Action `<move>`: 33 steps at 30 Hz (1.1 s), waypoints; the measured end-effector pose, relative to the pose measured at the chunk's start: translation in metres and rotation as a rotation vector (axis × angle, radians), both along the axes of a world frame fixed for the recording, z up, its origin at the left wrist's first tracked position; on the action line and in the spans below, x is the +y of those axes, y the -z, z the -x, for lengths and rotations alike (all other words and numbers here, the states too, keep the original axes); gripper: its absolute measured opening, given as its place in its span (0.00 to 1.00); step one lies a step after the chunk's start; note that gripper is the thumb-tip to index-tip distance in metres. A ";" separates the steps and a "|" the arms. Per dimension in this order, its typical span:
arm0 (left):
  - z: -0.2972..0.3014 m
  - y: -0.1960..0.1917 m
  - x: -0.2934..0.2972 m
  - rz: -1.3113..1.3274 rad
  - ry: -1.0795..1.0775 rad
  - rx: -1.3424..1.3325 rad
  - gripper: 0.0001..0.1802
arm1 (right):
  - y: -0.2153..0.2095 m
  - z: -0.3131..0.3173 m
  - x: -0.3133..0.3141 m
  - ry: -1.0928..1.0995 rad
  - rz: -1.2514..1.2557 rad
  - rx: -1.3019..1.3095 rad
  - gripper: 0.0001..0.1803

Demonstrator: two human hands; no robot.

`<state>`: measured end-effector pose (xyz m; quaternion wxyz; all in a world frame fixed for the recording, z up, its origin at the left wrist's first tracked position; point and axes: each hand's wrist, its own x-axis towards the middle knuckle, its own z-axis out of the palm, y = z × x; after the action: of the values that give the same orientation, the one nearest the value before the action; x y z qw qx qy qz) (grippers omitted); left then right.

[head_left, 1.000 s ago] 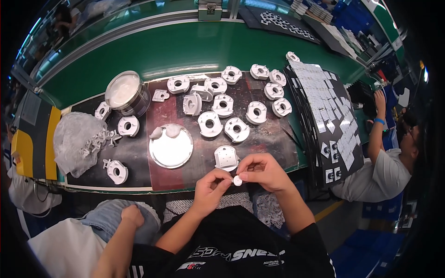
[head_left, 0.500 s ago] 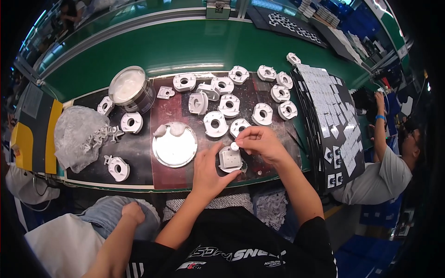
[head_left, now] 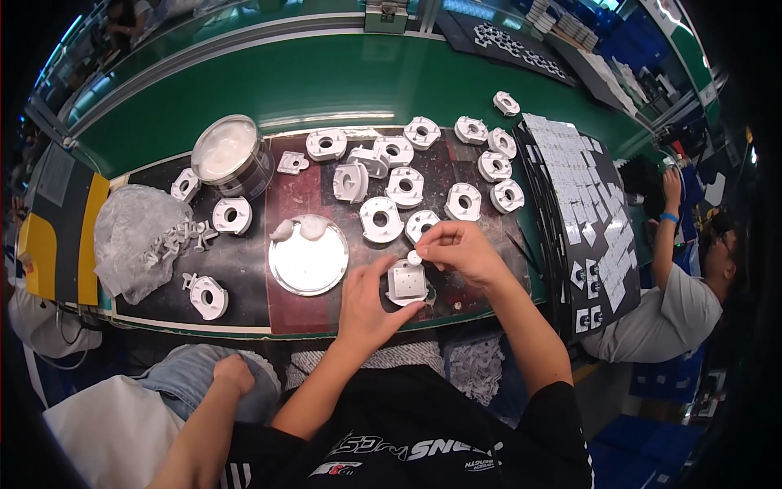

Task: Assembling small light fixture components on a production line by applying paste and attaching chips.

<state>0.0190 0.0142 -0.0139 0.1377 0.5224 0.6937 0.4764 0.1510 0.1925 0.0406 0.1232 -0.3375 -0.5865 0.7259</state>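
Near the table's front edge, my left hand [head_left: 366, 306] curls its thumb and fingers around the sides of a white plastic housing [head_left: 407, 285]. The housing lies with its square, dotted face up. Over the housing's far edge, my right hand [head_left: 463, 256] pinches a small white disc-shaped part [head_left: 415, 258] between thumb and fingers. Whether the disc touches the housing I cannot tell. Just beyond my hands, several white housings with round holes, such as this one [head_left: 380, 234], lie scattered. Left of my left hand rests a round metal lid [head_left: 308, 265] with white lumps at its far rim.
An open tin [head_left: 262, 169] of white paste stands at the back left. Beside it, a clear plastic bag [head_left: 122, 236] spills small white parts [head_left: 181, 238]. Stacked black boards [head_left: 588, 310] carrying white pieces line the right. A co-worker [head_left: 676, 285] sits beyond them; another person's arm [head_left: 208, 424] shows lower left.
Both hands keep the same grip on the housing and the disc. The view has shifted very slightly; nothing else has visibly moved on the table.
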 end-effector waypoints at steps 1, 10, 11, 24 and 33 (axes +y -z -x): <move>0.000 0.000 0.000 -0.001 -0.003 0.000 0.45 | 0.000 0.000 0.000 -0.001 0.000 0.000 0.08; 0.000 -0.001 -0.001 0.002 -0.001 -0.002 0.44 | -0.006 0.001 -0.001 -0.052 0.032 -0.002 0.08; 0.000 -0.001 -0.001 0.002 0.000 0.005 0.44 | -0.004 0.001 -0.001 -0.045 0.029 0.001 0.08; 0.000 0.000 -0.001 0.000 0.001 -0.002 0.44 | -0.014 0.005 0.000 -0.085 -0.080 -0.045 0.07; -0.002 0.000 -0.002 0.026 -0.022 0.022 0.43 | -0.024 0.011 0.004 -0.180 -0.152 -0.121 0.07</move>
<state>0.0207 0.0119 -0.0139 0.1317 0.5180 0.7071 0.4630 0.1399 0.1964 0.0650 0.0472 -0.3165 -0.6740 0.6658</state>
